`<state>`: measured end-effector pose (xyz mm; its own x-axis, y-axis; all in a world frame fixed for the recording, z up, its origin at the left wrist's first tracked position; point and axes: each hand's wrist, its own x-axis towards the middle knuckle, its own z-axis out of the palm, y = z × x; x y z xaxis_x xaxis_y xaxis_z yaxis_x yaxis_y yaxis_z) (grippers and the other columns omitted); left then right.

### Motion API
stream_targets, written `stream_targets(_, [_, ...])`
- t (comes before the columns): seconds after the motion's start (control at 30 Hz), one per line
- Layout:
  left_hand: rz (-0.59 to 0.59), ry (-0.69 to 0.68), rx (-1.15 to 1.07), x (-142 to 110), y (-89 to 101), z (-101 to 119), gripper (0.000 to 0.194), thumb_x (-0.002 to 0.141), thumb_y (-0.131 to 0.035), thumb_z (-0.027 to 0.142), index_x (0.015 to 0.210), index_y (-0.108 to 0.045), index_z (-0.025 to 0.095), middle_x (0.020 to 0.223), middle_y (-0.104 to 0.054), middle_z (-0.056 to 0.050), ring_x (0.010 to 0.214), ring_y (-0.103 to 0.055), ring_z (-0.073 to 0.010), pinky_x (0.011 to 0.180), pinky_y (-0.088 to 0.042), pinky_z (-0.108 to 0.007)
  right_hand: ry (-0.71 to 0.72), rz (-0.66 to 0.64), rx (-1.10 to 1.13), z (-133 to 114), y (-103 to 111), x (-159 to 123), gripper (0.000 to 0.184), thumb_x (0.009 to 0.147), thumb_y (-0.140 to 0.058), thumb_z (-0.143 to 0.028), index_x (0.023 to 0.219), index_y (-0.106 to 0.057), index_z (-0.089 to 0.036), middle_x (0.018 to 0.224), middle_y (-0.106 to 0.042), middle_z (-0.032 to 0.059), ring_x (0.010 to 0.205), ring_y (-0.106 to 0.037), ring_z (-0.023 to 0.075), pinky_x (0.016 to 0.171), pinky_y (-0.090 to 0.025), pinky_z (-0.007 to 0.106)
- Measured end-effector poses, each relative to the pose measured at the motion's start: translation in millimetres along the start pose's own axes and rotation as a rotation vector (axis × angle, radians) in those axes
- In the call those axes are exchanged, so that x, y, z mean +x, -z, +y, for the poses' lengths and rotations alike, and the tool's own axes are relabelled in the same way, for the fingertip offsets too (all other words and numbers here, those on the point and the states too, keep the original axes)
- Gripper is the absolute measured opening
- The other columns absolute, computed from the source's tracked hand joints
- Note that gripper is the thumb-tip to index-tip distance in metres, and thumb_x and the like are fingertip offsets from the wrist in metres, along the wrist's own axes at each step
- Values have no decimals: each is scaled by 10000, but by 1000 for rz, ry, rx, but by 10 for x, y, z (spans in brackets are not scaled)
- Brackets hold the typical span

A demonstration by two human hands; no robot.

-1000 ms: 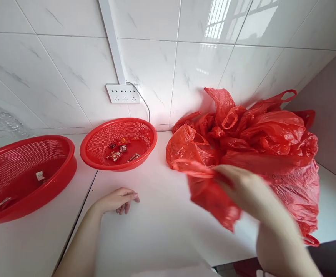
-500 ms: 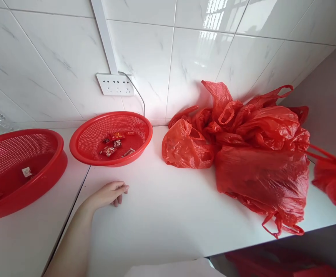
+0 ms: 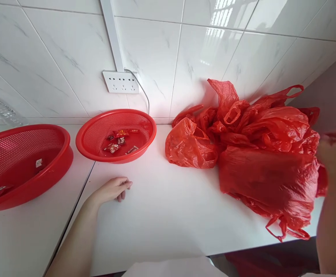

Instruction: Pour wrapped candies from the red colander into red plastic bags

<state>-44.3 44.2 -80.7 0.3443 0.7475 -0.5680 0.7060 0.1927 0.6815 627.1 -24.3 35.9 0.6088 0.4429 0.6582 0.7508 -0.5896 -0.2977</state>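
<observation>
My left hand (image 3: 116, 189) rests on the white table just below a red mesh basket (image 3: 87, 153), apart from it. Its fingers are loosely curled together, with nothing visible in them. Several small wrapped candies (image 3: 112, 147) lie in the basket. At the right edge my right hand (image 3: 335, 148) is smeared by motion beside a heap of red plastic bags (image 3: 268, 169). A bit of red shows at its fingers, but I cannot tell whether they grip it. Part of another red bag (image 3: 321, 181) shows behind my right forearm.
On the left stands a second red mesh basket (image 3: 67, 148) holding a few small wrapped pieces. Behind it is a clear plastic container (image 3: 3, 111). A power outlet strip (image 3: 121, 82) with a cable is on the tiled wall. A seam crosses the white table (image 3: 162, 215).
My right hand and forearm have come into view at the right edge. The red bag there has shifted left, mostly behind my arm. The view has turned slightly; my left hand stays put.
</observation>
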Motion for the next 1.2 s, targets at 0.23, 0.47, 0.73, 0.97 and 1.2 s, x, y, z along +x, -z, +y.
stream_targets(0.23, [17,3,47,-18,-27,53,466,847,-447,639,832,-528,180,668,-645,-31,583,-605,-180,626,-459,-299,600,-819,303,-1738,-262,-1212,472,859,-363,-19,1250,-594,-145,1284,-605,152,1165,-572,219,956,-398,327])
stream_targets(0.47, [59,-29,81,-14,-71,-22,428,863,-431,618,810,-517,202,659,-641,-20,606,-622,-191,620,-458,-289,497,-983,157,-2195,-965,-1605,332,650,-625,-41,956,-702,-146,1001,-705,132,912,-656,240,762,-463,275])
stream_targets(0.73, [88,-34,124,-37,-84,5,432,858,-432,625,793,-513,205,636,-635,-12,565,-596,-182,597,-435,-281,150,-248,489,-2320,-621,-1367,155,814,-509,-284,921,-574,-193,871,-657,64,762,-602,182,725,-454,302])
stream_targets(0.97, [98,-16,136,-56,-95,47,432,857,-436,628,781,-507,209,619,-625,0,546,-587,-175,588,-427,-278,300,75,781,-2318,-347,-1268,157,725,-512,-133,852,-589,-185,895,-598,65,855,-580,210,773,-491,362])
stream_targets(1.2, [202,-152,45,-56,-169,197,414,864,-473,597,812,-576,199,698,-640,-21,642,-615,-186,625,-455,-283,269,217,1356,-2527,11,-1577,140,875,-526,-332,894,-574,-202,884,-549,54,874,-569,204,803,-475,403])
